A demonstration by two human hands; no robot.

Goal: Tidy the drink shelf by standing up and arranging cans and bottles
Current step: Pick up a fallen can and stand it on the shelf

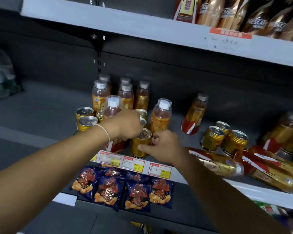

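A grey drink shelf (46, 105) is seen from above, with a loaded upper shelf (142, 29) of coffee packs overhead and blue snack bags (108, 191) on the level below. At the back of the drink shelf a cluster of upright bottles (125, 95) is grouped, with gold cans (85, 119) standing at its left. To the right, two bottles lying on their sides (227, 164) are left at the front edge, with three upright cans (223, 137) just behind them. At the front centre, one gold can (139, 146) is held upright near the shelf lip, above the price tags (134, 163). The right hand (162, 146) is curled around its side, thumb pressed on the front. The left hand (125, 125) is reached over the can's rim, fingers bent downward; whether the can or the bottle beneath is gripped cannot be told. A tall bottle (161, 115) stands just behind and could be knocked over by either wrist. The can, being so near the lip, could be tipped onto the snack bags if released off balance, and the lying bottles could be rolled off by a passing right forearm.
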